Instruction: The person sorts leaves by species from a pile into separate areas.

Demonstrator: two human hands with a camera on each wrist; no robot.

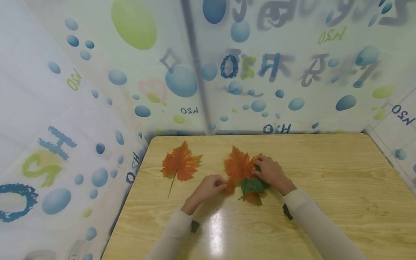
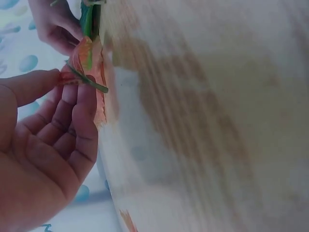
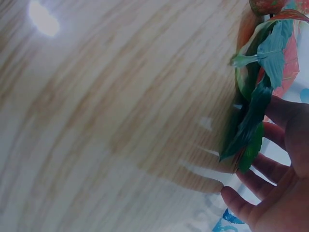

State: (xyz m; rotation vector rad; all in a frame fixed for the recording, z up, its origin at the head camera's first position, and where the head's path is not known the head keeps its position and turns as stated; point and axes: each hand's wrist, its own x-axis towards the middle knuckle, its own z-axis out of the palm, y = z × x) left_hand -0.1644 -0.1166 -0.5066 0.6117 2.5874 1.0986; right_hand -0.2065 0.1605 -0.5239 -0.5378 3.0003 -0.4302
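Note:
In the head view my left hand is at the lower left of a bunch of artificial maple leaves. Its thumb and forefinger pinch a small orange-red leaf piece with a short green stem, clearest in the left wrist view. From the right, my right hand grips the edge of the bunch between thumb and fingers, its other fingers spread. Dark green undersides of leaves show beside these fingers in the right wrist view. A curled green leaf hangs toward me between the hands.
A single orange maple leaf with a thin stem lies flat at the table's left. The wooden table meets a patterned wall at its back edge. Small dark marks show at the table's right.

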